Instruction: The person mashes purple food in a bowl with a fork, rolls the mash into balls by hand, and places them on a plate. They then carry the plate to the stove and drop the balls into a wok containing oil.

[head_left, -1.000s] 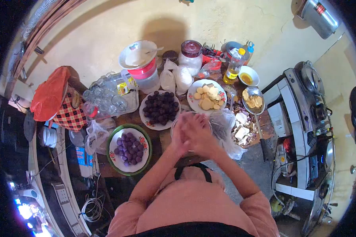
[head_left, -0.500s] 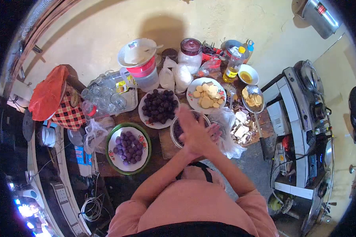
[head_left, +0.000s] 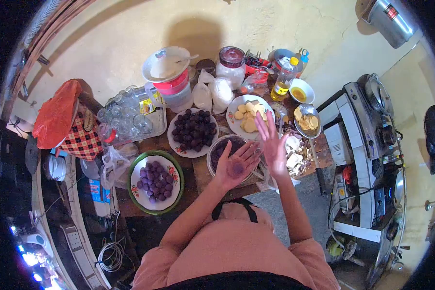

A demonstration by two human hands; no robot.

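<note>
The left hand is palm up over the bowl, its fingers loosely spread, a purple lump resting on the palm. Just beside it, the right hand is raised, fingers extended, holding nothing, near the yellow slices.

A small, round purple lump lies on the upturned palm of the left hand, its thickness hard to tell. Beneath the hand stands a round, pale-rimmed bowl with dark purple contents, partly hidden. Smooth, lighter purple balls sit close together on a flowered plate; darker purple balls are heaped on a white plate near the bowl.
</note>
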